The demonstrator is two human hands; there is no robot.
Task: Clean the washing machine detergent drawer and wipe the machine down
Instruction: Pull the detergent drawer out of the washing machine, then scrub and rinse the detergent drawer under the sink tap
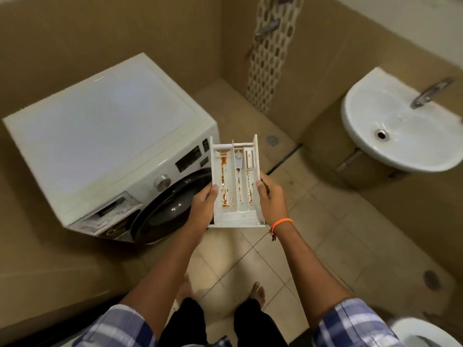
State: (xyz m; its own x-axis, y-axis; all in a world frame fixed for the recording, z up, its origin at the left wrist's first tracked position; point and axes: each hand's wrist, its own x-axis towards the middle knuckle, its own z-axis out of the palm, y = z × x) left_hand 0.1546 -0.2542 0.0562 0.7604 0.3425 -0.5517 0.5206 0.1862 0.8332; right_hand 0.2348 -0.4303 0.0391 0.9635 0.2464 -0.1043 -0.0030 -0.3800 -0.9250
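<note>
Checked sleeves (355, 321) and our bare feet (258, 293) sit lowest in view, on beige floor tiles (333, 234). Our left hand (203, 206) grips the left wall of the detergent drawer (235, 181), thumb curled over its rim; our right hand (271, 196), an orange thread bracelet (280, 222) at its wrist, grips the right wall the same way. We hold the white plastic drawer in the air, its three long compartments streaked with rusty orange residue. To its left stands the white washing machine (107, 136) with a dark round door and an open drawer slot (112, 209). A white basin (400, 131) hangs at right.
</note>
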